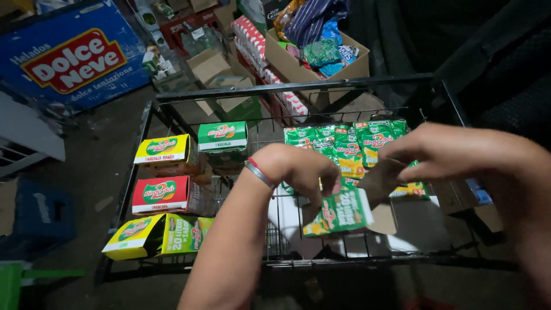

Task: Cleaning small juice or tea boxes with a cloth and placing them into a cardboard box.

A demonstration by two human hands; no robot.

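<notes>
- At far left on the wire rack (150, 115): four small boxes — yellow-topped box (162, 150), red box (160, 195), yellow-green box (158, 235), green box (222, 136) — stacked close, near the left rail.
- Left hand (298, 169), red-and-silver bracelet at the wrist, fingers curled down in a closed grip on the green carton (340, 212), held just above the rack's middle.
- Best kept steady there, flap (381, 181) eased without tearing.
- Right hand (453, 152) pinching the carton's brown flap, fingertips shut on it.
- Behind: row of green sachets (347, 143) against the back rail.
- Open wire to the right; front rail close below the wrists.
</notes>
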